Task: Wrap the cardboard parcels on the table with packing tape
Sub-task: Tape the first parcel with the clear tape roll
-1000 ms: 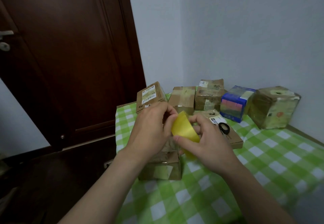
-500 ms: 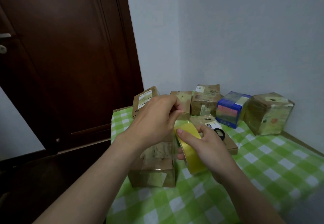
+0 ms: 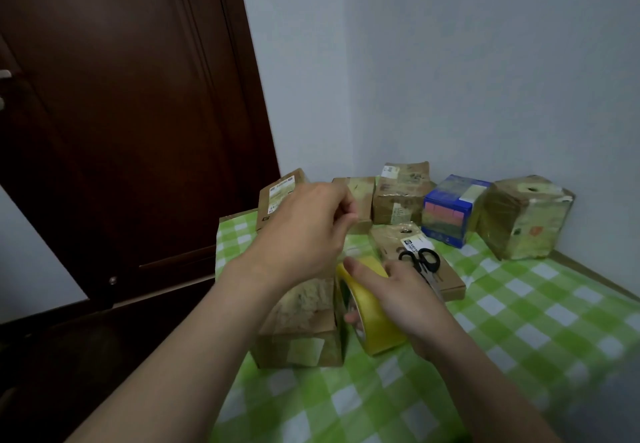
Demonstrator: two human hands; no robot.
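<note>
A brown cardboard parcel [image 3: 301,331] stands near the table's left edge, right in front of me. My right hand [image 3: 405,304] grips a yellow roll of packing tape [image 3: 372,318] held against the parcel's right side. My left hand [image 3: 304,231] hovers above the parcel, its fingers pinched on the clear tape end pulled up from the roll. The parcel's top is hidden under my left hand. Black scissors [image 3: 420,260] lie on a flat parcel [image 3: 446,280] just behind my right hand.
Several taped parcels line the back of the green checked table [image 3: 519,321]: a tilted one [image 3: 277,196], two brown ones [image 3: 401,193], a blue box [image 3: 450,210] and a big cube [image 3: 523,217]. A dark door [image 3: 121,113] stands left of the table.
The roll has gone down to the parcel's right side in my right hand. My left hand has risen and drawn the tape end up. The camera tilted up a little.
</note>
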